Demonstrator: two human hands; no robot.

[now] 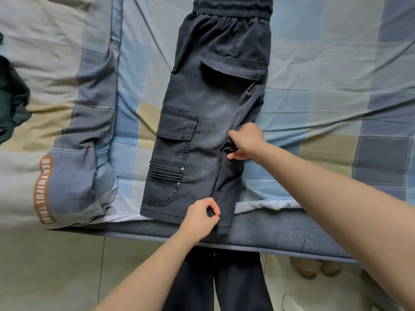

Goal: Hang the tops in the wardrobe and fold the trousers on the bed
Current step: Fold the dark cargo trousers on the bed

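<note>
The dark trousers (208,122) lie flat on the bed (325,86) — legs over its near edge. The left hand (199,217) pinches the lower seam; the right hand (246,141) pinches the crotch fold — both grips closed on cloth.

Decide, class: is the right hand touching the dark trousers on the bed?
Touching. The head view shows the right hand pinching a bunch of the trousers fabric.

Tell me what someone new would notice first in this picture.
Dark cargo trousers lie flat down the middle of the checked bed, waistband at the far end and the legs hanging over the near edge. The right hand pinches the trousers' right edge, and the left hand pinches the cloth at the bed's near edge. A dark garment lies at far left.
</note>
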